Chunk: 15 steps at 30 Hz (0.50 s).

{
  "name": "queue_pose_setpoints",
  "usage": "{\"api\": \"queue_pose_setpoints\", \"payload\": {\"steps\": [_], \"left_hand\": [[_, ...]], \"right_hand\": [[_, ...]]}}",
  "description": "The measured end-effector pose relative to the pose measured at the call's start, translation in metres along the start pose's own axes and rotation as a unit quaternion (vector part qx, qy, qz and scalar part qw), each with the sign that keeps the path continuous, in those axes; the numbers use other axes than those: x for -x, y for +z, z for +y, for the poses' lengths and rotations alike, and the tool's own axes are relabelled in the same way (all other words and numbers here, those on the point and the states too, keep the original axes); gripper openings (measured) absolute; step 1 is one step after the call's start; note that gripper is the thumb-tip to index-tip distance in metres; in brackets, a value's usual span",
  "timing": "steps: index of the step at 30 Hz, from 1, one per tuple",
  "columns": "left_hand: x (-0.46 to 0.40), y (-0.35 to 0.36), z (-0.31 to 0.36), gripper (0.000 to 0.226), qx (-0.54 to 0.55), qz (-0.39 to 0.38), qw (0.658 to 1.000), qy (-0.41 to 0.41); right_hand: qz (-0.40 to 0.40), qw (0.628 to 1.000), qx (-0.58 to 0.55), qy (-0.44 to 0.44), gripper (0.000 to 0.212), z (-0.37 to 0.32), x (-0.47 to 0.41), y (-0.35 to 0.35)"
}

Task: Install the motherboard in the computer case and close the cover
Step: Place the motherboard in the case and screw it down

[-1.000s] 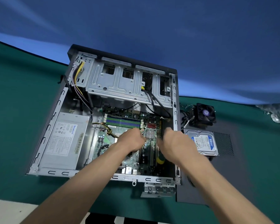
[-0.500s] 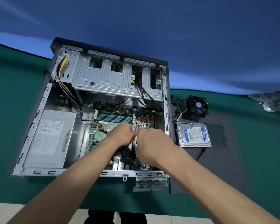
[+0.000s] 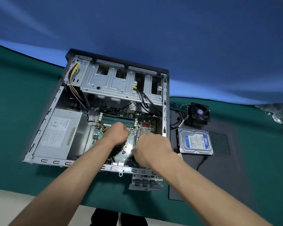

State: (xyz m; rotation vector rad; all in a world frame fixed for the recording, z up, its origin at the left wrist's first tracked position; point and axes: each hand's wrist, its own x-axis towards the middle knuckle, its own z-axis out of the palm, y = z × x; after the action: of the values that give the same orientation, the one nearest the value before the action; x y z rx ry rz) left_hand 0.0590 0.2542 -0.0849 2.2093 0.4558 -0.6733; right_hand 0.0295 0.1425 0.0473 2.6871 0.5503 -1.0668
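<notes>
Head view is showing us two bare forearms reaching up from six o'clock into the open computer case [image 3: 165,101]. Our left hand [image 3: 117,133] is hovering over the motherboard [image 3: 129,119] with its fingers curled under in a loose fist; whether it is pinching anything we cannot tell. Our right hand [image 3: 151,148], at three o'clock of the left, is blurring, fingers bent down toward the board's near edge, and its grasp is likewise hidden.

The motherboard is lying flat on the case floor, so we are judging the placing done and the seating or fastening in hand. The cover [image 3: 219,168], a dark panel, is lying on the green table [image 3: 15,111] at three o'clock of the case, not yet fitted.

Counting outward: one loose metal bracket [image 3: 145,182] is sitting at the case's near edge, one power supply [image 3: 59,134] is filling the case at nine o'clock, one hard drive [image 3: 195,141] is resting on the cover, one cooler fan [image 3: 199,113] is standing beyond it at one o'clock, and one drive cage [image 3: 121,82] is spanning the far end at twelve.
</notes>
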Motion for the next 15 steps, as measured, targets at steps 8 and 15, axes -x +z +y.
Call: {"api": "queue_pose_setpoints", "payload": {"steps": [8,15], "left_hand": [[0.022,-0.004,0.001,0.023,0.102,0.119,0.987,0.028],[0.052,0.001,0.025,0.023,0.097,0.176,0.978,0.064]], "right_hand": [[0.025,0.998,0.006,-0.051,0.013,0.019,0.007,-0.009],[0.053,0.928,-0.368,0.007,0.037,0.107,0.010,-0.010]]}}
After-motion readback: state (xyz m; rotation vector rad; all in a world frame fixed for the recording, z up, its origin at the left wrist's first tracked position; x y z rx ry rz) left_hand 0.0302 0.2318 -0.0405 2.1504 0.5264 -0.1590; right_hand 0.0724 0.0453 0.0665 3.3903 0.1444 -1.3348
